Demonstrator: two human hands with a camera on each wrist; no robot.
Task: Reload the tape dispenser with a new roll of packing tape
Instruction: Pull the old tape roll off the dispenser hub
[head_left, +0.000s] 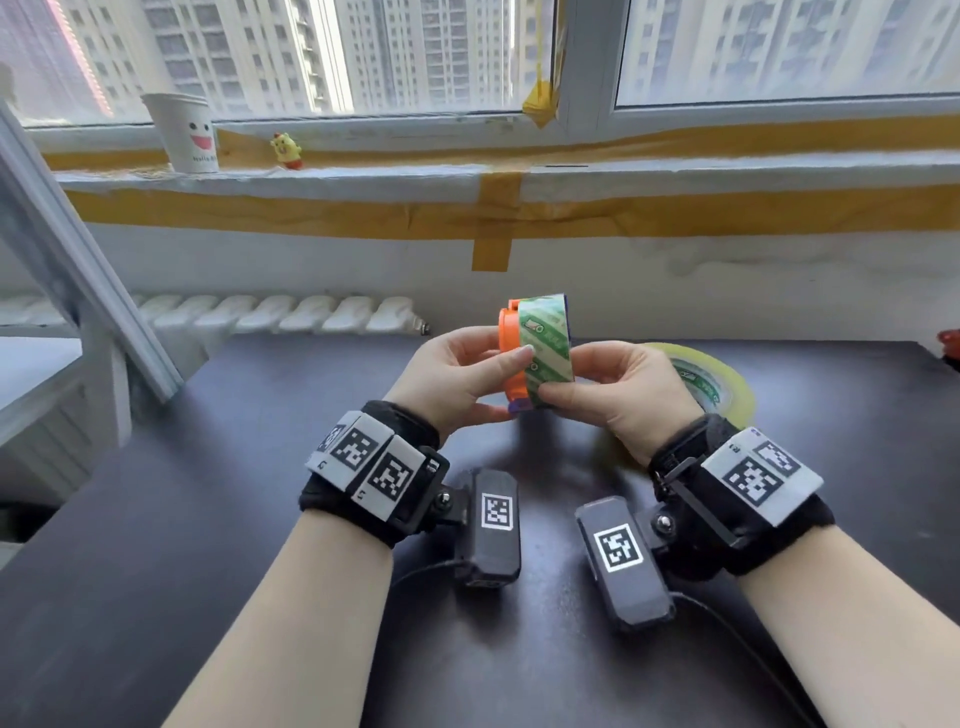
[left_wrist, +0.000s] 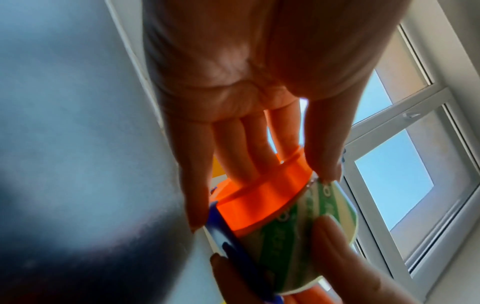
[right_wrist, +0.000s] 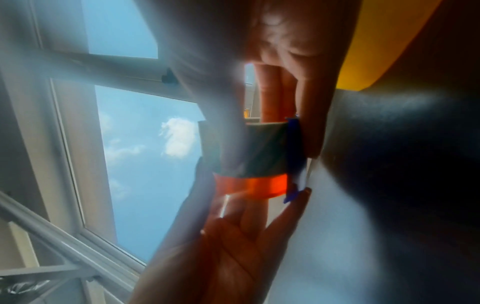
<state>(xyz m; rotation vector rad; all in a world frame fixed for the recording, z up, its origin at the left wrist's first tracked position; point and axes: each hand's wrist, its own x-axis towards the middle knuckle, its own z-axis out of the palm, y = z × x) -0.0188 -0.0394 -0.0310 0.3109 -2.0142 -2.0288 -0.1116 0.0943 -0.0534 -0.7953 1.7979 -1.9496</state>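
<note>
Above the dark table (head_left: 208, 519), both hands hold an orange tape dispenser (head_left: 508, 338) with a green-and-white printed tape ring (head_left: 546, 353) on it. My left hand (head_left: 467, 374) grips the orange body (left_wrist: 262, 201), thumb on the ring's edge. My right hand (head_left: 608, 384) pinches the ring (left_wrist: 311, 222) from the right. A blue part (head_left: 519, 408) shows at the dispenser's bottom (left_wrist: 228, 242). In the right wrist view the ring (right_wrist: 262, 148) sits above the orange rim (right_wrist: 252, 185). A yellowish roll of packing tape (head_left: 711, 384) lies flat on the table behind my right hand.
On the taped windowsill stand a paper cup (head_left: 184, 132) and a small yellow toy (head_left: 285, 150). A white radiator (head_left: 270, 314) runs behind the table's far edge. A white frame (head_left: 78, 260) leans at the left. Something red (head_left: 949, 345) sits at the far right edge.
</note>
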